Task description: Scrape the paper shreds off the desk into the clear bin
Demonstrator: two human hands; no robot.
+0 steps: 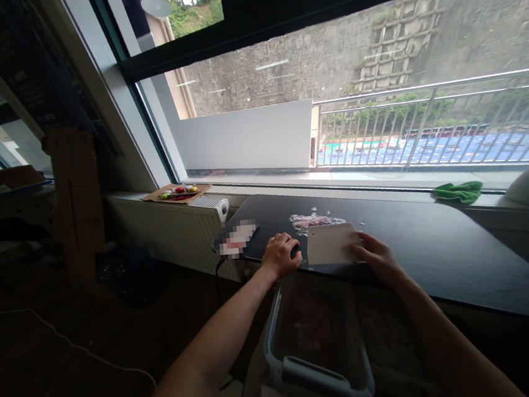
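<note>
My right hand (377,253) grips the right end of a flat white scraper (332,244), a thin rectangular sheet with a small hole in one corner. The scraper is tilted up at the near edge of the dark table (418,240). Just behind it lies a loose pile of whitish and pinkish scraps (313,220), with a few bits scattered around. My left hand (280,256) rests at the table edge left of the scraper, fingers curled; what they hold, if anything, is hidden. Below both hands stands a clear plastic box (271,341) with reddish contents, dimly seen.
A pixelated phone-like object (239,237) lies on the table's left end, with a cable hanging down. Along the window are a radiator (174,235), cardboard with colourful items (152,197) and a green cloth (458,192). A tall cardboard piece (77,204) stands left.
</note>
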